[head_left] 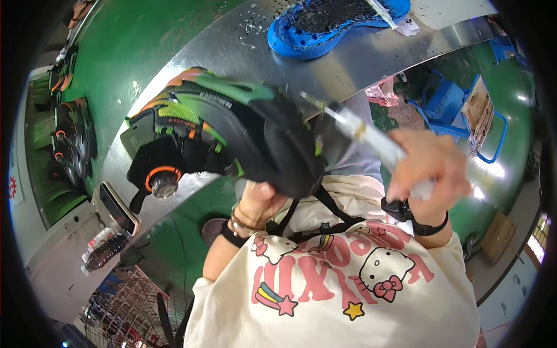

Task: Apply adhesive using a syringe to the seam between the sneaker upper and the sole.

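The person's left hand (pixel 261 200) grips a black, green and orange shoe (pixel 232 124) by its lower edge, thumb showing against the side; the other fingers are mostly hidden from me. The shoe is held tilted in front of the person, over the near edge of a metal table (pixel 249 55), and I can't tell whether it touches the top. The right hand (pixel 432 168), a bit blurred, has its fingers curled round a white tool (pixel 374 139) whose thin tip points at the shoe; whether it makes contact I can't say. Farther back on the table sits a blue shoe-shaped tray (pixel 290 45) with a black inside, and over to the left a phone (pixel 115 207) lies near a dark bottle (pixel 105 253)
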`<move>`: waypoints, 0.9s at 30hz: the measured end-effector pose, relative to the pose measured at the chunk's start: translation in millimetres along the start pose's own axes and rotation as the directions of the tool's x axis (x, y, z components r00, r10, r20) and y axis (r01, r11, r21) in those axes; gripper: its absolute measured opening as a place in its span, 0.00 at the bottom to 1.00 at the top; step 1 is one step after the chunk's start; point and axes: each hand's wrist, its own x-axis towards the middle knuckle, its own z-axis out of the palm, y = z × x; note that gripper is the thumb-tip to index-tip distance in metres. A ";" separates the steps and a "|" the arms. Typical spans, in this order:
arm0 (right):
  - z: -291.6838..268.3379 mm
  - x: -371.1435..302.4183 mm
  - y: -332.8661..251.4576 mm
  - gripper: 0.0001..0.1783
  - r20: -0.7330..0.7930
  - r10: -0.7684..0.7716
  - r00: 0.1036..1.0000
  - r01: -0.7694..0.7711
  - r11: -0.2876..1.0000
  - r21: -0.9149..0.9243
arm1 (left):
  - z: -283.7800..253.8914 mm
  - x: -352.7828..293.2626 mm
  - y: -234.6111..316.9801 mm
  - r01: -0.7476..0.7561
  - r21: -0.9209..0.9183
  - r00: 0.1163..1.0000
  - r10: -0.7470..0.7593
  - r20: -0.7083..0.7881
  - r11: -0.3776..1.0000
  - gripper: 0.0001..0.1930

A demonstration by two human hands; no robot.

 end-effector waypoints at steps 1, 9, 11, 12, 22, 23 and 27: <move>-0.8 -1.8 0.2 0.29 0.054 -0.047 0.997 0.045 0.997 0.056 | 1.4 5.9 -3.0 -0.016 -0.095 1.000 0.018 0.024 0.995 0.42; 3.9 -1.4 7.6 0.31 0.094 0.008 0.996 -0.011 0.999 0.038 | 5.7 14.6 -8.2 -0.002 -0.171 0.999 0.009 0.037 0.985 0.34; 5.6 1.5 9.2 0.32 0.100 0.011 0.995 -0.012 1.000 0.004 | 3.8 13.9 -8.7 0.007 -0.169 1.000 -0.002 0.030 0.986 0.33; 6.5 2.9 9.9 0.32 0.088 0.023 0.996 -0.023 1.000 -0.004 | 3.0 13.8 -9.3 0.004 -0.158 1.000 -0.001 0.021 0.987 0.33; 10.8 8.0 3.0 0.30 0.079 0.130 0.988 -0.114 0.978 -0.172 | 8.8 14.2 -6.2 0.014 -0.164 0.999 -0.009 0.031 0.986 0.36; 9.6 7.5 0.0 0.30 0.082 0.136 0.987 -0.120 0.977 -0.177 | 9.4 14.5 -5.9 0.011 -0.161 1.000 -0.007 0.030 0.987 0.36; 7.7 1.1 -9.0 0.31 0.031 0.172 0.985 -0.168 0.981 -0.099 | 8.3 16.3 -5.9 0.024 -0.201 0.998 -0.013 0.056 0.979 0.35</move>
